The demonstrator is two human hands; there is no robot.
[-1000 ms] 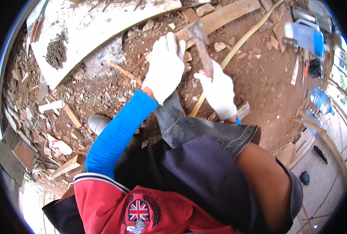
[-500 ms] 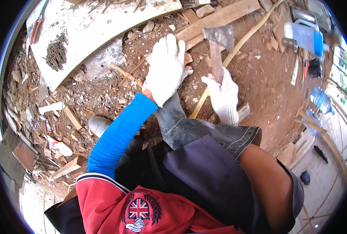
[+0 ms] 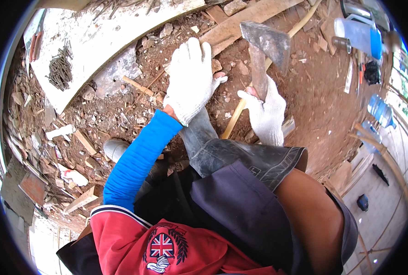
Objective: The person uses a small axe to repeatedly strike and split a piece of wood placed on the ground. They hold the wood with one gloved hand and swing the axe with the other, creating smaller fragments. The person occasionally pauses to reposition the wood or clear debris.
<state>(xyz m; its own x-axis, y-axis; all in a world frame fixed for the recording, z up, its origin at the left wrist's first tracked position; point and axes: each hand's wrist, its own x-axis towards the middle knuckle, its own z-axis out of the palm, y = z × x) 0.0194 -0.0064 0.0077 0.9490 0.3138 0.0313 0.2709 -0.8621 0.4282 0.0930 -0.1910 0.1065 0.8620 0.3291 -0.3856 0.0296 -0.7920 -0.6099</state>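
My right hand [image 3: 267, 112], in a white knit glove, grips the wooden handle of a hatchet [image 3: 269, 46]. The hatchet's worn, dark metal head points away from me, above the dirt. To its left, my left hand [image 3: 190, 82], gloved too, has its fingers stretched out and close together, back facing up. The bare tip of its thumb sticks out beside a small brownish piece. What lies beneath that palm is hidden. A long pale pole [image 3: 234, 120] runs under the hatchet, beside my grey rubber boot [image 3: 199, 130].
Flat wooden planks [image 3: 245, 25] lie beyond my hands. At far left, a white board [image 3: 98, 36] bears a pile of nails [image 3: 61, 71]. Stones and wood scraps cover the soil. A blue-lidded jug [image 3: 357, 35] and a large water bottle [image 3: 380, 110] are at right.
The hatchet has risen and swung slightly right, its head now looking larger and tilted. My right hand has shifted a little with it; my left hand has stayed nearly in place.
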